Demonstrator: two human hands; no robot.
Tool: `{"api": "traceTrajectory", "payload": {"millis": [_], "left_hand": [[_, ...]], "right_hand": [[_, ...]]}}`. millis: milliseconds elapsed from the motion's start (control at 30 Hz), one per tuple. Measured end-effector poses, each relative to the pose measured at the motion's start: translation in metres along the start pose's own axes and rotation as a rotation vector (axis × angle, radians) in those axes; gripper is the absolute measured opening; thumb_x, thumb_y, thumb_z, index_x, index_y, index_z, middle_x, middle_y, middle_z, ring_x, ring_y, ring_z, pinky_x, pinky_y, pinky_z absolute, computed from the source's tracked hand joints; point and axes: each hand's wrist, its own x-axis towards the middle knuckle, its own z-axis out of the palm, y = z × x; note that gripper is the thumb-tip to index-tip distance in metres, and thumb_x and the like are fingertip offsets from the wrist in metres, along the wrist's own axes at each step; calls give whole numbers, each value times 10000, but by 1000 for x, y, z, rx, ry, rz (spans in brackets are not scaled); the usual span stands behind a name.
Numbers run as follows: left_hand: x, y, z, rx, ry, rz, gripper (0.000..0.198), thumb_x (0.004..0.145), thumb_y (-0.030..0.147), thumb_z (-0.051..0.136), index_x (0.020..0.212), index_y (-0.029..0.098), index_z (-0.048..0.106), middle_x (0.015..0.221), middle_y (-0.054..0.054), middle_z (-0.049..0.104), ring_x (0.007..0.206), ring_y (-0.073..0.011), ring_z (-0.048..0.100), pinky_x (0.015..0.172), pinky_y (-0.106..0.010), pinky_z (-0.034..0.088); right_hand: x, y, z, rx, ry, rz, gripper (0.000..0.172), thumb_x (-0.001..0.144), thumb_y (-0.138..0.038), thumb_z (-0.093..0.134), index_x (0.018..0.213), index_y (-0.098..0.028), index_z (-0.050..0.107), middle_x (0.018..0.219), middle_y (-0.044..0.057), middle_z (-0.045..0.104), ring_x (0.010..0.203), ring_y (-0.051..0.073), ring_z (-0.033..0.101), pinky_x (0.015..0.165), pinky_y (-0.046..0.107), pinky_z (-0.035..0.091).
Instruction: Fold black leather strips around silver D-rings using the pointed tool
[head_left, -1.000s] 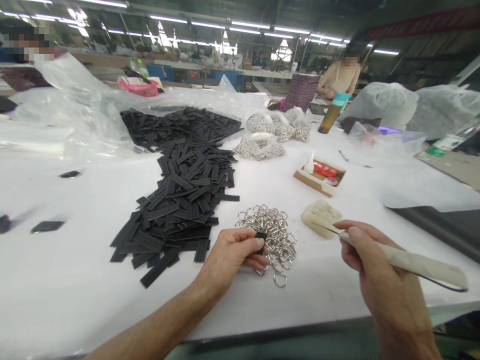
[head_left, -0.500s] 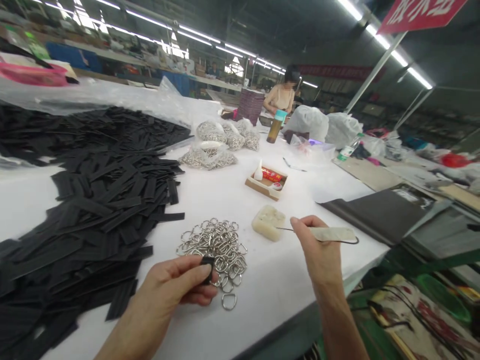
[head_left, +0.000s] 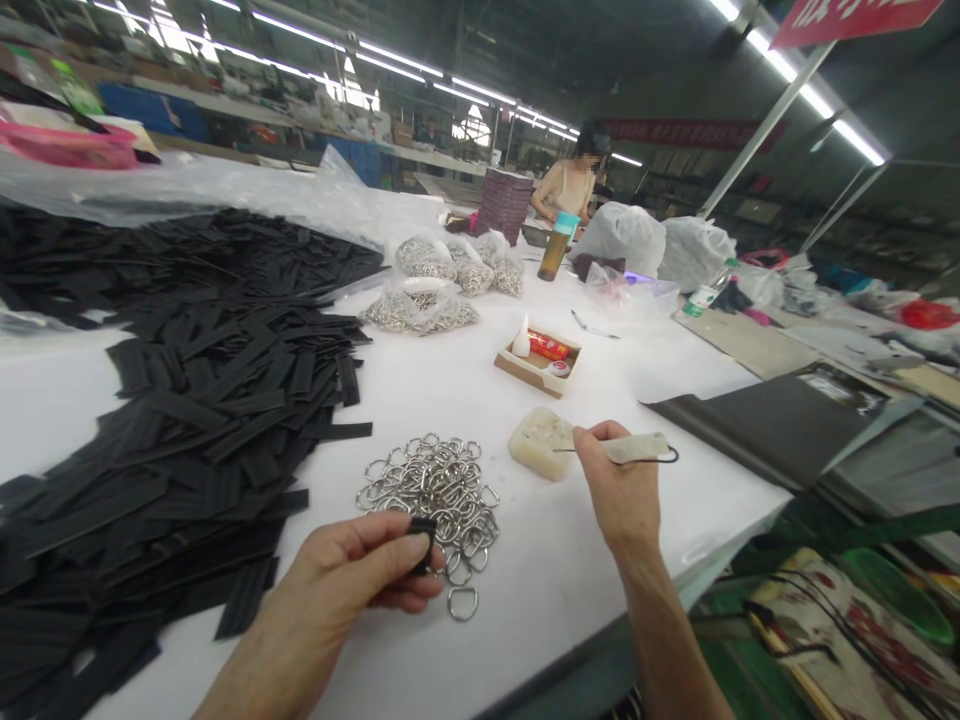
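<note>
My left hand (head_left: 375, 570) pinches a short folded black strap (head_left: 424, 543) between thumb and fingers, just in front of a heap of silver D-rings (head_left: 431, 490). A single D-ring (head_left: 463, 603) lies apart at the heap's near side. My right hand (head_left: 619, 485) is closed around a thin-tipped tool (head_left: 637, 448) with a pale flat handle and a dark loop at its end. The tool's thin rod points left, its tip at a whitish, wax-like block (head_left: 538, 443); whether it touches is unclear. Black strap pieces (head_left: 195, 430) lie piled to the left.
An open cardboard box (head_left: 536, 370) with a red tube stands behind the block. Farther back are plastic bags of metal rings (head_left: 424, 305) and a bottle with a blue lid (head_left: 557, 248). Dark sheet material (head_left: 757, 425) lies at right. A person (head_left: 570, 180) works beyond the table.
My right hand has moved left with the tool, bringing it closer to the whitish block. My left hand keeps its hold on the strap. The view has shifted slightly.
</note>
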Motion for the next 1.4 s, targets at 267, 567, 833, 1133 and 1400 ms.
{"api": "traceTrajectory", "payload": {"millis": [267,567,833,1133,1400], "left_hand": [[-2,3,2,-29,17,-24,153,679,297,695,701,145,708,744,-68,720,626,-158,651,589,-211,524],[-5,-2,3,-60,-36,17,146,735,265,658,716,122,671,742,-63,712,624,-146,664,593,-208,533],[-7,0,5,-66,-76,48,124,747,217,621,749,100,662,757,-52,699,647,-137,664,612,-213,535],[-10,4,6,-71,-127,54,110,748,179,601,768,92,666,752,-52,694,665,-139,663,633,-217,539],[-9,1,6,-50,-143,54,113,734,179,596,762,95,666,726,-61,698,652,-141,659,636,-226,539]], "right_hand": [[1,1,0,-25,-27,17,271,756,-368,579,566,-200,483,468,-60,384,499,125,345,481,258,266],[-20,-12,-23,471,-151,19,265,747,-341,657,612,-184,491,493,-58,347,463,91,276,424,243,185],[-45,-37,2,841,-594,162,285,762,-281,649,570,-167,472,511,-47,346,465,68,262,421,212,191],[-50,-37,14,785,-678,187,300,748,-298,657,565,-170,457,499,-57,343,461,65,263,421,220,181],[-50,-34,21,796,-725,207,303,742,-296,667,572,-175,447,493,-67,334,449,64,241,416,229,146]]}}
